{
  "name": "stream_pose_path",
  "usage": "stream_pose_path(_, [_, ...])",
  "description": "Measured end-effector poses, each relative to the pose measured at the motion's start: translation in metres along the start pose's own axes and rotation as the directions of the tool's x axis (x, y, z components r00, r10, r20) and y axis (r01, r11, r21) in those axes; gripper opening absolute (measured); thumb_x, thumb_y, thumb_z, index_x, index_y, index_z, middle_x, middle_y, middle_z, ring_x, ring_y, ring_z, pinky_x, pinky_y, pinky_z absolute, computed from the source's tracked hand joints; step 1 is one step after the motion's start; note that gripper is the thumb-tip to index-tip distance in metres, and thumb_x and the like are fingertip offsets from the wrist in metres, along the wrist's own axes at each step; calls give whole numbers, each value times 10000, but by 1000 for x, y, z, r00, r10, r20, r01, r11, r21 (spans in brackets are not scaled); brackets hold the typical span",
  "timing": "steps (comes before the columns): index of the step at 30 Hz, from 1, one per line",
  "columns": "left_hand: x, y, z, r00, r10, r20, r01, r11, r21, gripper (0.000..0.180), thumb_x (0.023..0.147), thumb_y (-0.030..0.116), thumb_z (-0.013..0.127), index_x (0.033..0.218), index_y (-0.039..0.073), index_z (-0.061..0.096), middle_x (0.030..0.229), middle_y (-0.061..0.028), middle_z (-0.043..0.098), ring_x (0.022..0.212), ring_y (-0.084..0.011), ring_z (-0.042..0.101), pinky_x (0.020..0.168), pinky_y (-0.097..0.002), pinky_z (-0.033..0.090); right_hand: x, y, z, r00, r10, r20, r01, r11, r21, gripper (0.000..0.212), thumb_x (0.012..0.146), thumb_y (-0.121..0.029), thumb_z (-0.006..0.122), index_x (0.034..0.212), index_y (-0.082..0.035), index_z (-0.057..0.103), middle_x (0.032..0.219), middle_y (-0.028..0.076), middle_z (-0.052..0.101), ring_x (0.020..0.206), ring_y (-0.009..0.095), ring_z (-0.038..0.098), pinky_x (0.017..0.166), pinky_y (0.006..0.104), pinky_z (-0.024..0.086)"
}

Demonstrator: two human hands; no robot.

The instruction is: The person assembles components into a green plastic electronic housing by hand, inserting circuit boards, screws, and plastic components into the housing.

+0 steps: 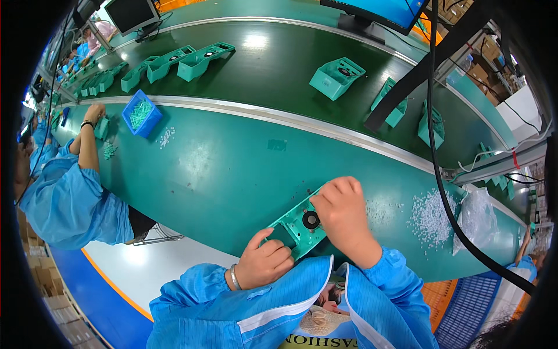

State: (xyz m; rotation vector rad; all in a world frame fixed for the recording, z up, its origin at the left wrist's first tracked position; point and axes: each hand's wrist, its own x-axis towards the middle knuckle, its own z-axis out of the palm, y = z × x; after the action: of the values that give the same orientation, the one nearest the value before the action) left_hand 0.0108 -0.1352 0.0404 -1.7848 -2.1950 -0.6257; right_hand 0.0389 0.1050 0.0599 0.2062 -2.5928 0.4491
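While a green part (102,129) is held at the far left by a co-worker (75,198) in a blue smock, small green pieces (109,151) are seen scattered on the table (215,157) just below it. Beyond the rail, a row of green housings (206,61) is lined up on the dark belt (273,64), with a monitor (131,14) set behind. Next along comes a blue bin (153,122), filled with green pins (139,112), and white bits (167,138) are strewn just beside it.

Now to the middle, and here is the action! A green housing (297,231) is held slantwise at the table's near edge, right in front of the body. Its left end is clamped by the left hand (264,262), the fingers curled under and a bracelet (234,277) worn at the wrist. A round black disc (311,219) is shown between the hands. The far right end is covered by the right hand (343,212), fingertips bunched together and bent down; whether anything is pinched there cannot be told.

Further right, more housings (336,78) are spaced along the belt, a white heap (431,218) is spread on the table, and a clear bag (478,215) is slumped beside it.
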Motion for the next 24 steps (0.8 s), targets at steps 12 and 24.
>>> stream_pose_path(12, [-10, -11, -2, 998, 47, 43, -47, 999, -7, 84, 768, 178, 700, 822, 176, 635, 936, 38, 634, 950, -159, 615, 1120, -515, 375, -9, -25, 1, 990, -16, 138, 35, 991, -133, 142, 794, -117, 648, 891, -27, 701, 930, 79, 578, 993, 267, 562, 1027, 477, 429])
stream_pose_path(24, [-7, -12, 2, 997, 72, 31, -71, 997, -25, 99, 739, 181, 688, 819, 168, 631, 934, 31, 631, 941, -168, 610, 1120, -524, 361, -22, -13, -5, 991, 46, 124, -45, 999, -10, 314, 786, -95, 686, 1087, -12, 718, 1006, 57, 597, 1013, 262, 556, 1046, 486, 404])
